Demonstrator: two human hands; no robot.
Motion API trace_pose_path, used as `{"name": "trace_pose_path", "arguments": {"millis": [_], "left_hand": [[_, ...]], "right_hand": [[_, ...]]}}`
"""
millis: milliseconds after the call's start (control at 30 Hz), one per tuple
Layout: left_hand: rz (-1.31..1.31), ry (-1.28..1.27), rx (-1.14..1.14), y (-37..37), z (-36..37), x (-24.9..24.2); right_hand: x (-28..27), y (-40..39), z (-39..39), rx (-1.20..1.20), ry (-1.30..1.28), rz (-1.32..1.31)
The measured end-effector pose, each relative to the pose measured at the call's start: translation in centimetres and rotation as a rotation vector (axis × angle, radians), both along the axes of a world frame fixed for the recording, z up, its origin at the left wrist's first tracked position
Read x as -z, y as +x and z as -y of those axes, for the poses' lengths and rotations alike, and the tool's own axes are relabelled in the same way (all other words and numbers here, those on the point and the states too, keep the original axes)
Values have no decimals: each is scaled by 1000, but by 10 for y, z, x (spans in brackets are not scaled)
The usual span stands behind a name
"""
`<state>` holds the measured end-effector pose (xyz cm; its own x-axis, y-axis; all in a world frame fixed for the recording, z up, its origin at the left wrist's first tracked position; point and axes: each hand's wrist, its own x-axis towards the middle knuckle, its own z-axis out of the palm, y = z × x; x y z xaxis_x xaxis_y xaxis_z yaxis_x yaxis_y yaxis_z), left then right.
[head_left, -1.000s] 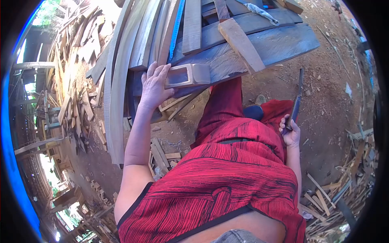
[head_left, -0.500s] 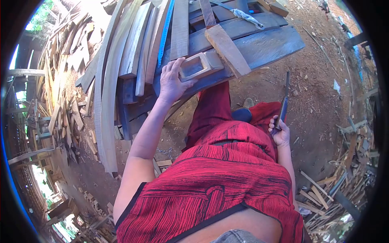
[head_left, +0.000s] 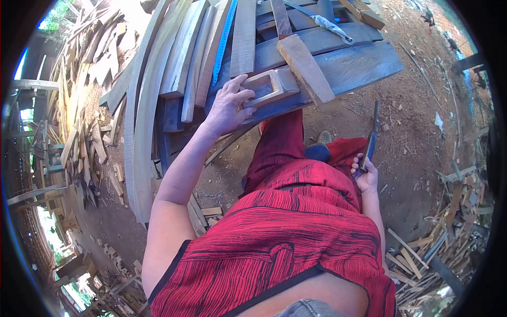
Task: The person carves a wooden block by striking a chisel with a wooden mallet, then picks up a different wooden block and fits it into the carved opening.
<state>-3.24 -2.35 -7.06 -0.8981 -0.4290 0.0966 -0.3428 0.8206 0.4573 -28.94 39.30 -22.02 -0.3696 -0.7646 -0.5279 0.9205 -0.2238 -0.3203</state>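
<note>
My left hand [head_left: 232, 105] has its fingers bent over the left end of a hollowed wooden block [head_left: 287, 80], gripping its rim. The block has a rectangular recess and lies near the front edge of a dark wooden bench [head_left: 359, 66]. Just right of the block, a short thick board [head_left: 306, 68] lies at a slant and overhangs the bench edge. Low by my right thigh, my right hand [head_left: 365, 174] is closed round a long, narrow, dark tool [head_left: 374, 129], which points up and away from me; its exact kind is unclear.
Long planks [head_left: 142, 116] lie left of the block, with a blue marked strip [head_left: 224, 42] among them. A clear plastic wrapper [head_left: 331, 27] rests farther back on the bench. Scrap wood [head_left: 84, 142] is heaped at left, and more offcuts [head_left: 409, 261] lie on the ground at right.
My left hand's fingers have bent more at the block's left end. The tool in my right hand has turned slightly and dropped a little lower. The view has shifted slightly.
</note>
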Motion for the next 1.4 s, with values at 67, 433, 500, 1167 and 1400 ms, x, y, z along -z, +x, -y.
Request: {"name": "trace_pose_path", "arguments": {"millis": [67,433,500,1167,1400], "left_hand": [[-7,96,-25,1,0,4],[-138,66,-282,0,-10,14],[-125,74,-267,0,-7,16],[-412,969,289,-60,12,-115],[-493,646,341,-88,-6,-93]], "right_hand": [[1,1,0,-7,32,-20],[-86,-19,27,-47,285,-702],[-130,-33,39,-124,270,-898],[-320,4,269,-837,-4,-1923],[-322,24,294,-812,-73,-1861]]}}
